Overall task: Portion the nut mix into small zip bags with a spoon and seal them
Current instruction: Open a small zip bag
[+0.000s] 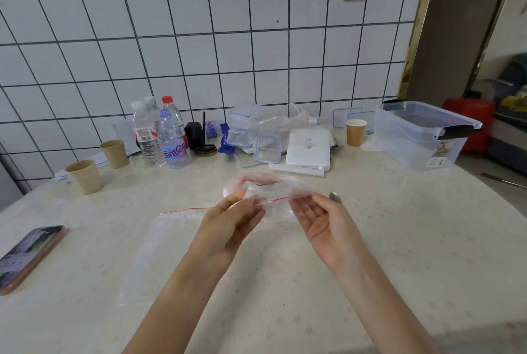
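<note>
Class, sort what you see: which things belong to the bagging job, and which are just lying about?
Job: small clear zip bag with a red strip, pinched by left hand and right hand; metal spoon.

Lying about: dark phone; brown paper cups; clear water bottles.

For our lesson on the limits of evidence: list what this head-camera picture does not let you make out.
- Small zip bag, head view: motion blur hides whether its red seal is closed.
- Spoon: only its bowl shows; the right hand hides the handle.
- Left hand: its grip on the bag is blurred.
- Nut mix: none recognisable.
- Phone: cut by the left edge.
</note>
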Demonstrator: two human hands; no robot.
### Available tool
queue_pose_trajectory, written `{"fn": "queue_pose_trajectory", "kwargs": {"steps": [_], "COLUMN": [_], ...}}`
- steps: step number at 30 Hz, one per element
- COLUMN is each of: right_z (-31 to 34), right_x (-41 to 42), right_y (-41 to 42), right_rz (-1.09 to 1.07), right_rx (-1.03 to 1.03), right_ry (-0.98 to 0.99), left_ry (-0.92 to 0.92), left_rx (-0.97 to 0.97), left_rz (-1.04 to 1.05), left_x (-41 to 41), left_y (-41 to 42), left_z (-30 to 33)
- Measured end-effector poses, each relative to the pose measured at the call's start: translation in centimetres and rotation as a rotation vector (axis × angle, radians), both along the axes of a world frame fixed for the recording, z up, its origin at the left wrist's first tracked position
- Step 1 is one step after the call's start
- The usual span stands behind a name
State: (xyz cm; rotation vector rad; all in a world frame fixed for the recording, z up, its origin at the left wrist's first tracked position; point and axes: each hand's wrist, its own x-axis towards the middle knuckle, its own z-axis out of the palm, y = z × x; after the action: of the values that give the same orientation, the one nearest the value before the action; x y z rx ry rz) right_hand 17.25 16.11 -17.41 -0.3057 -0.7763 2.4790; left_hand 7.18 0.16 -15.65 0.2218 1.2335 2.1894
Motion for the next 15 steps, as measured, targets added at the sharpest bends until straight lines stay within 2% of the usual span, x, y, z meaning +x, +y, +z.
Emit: {"fn": "queue_pose_trajectory", "kwargs": {"steps": [3,6,9,15], "right_z": [0.0,0.5,0.7,0.6], "right_x": [0.1,0.1,-0.1,0.1], "right_y": [0.1,0.3,0.1,0.3], "right_rz": [0.049,0.059,0.067,0.111], "right_rx": [0.045,0.072,0.096,0.057], "right_ry": [-0.059,-0.136,-0.192,-0.128], "left_ry": [-0.038,0.084,0.193,0.230], "left_rx": [0.076,-0.027,-0.163,-0.247], "left_rz": [-0.105,-0.169,-0.124,-0.043], "left_x": [-0.6,-0.6,-0.5,-0.6], "left_y": [0.3,0.5,0.9,1.3], "left_z": [0.3,0.2,0.1,0.5]}}
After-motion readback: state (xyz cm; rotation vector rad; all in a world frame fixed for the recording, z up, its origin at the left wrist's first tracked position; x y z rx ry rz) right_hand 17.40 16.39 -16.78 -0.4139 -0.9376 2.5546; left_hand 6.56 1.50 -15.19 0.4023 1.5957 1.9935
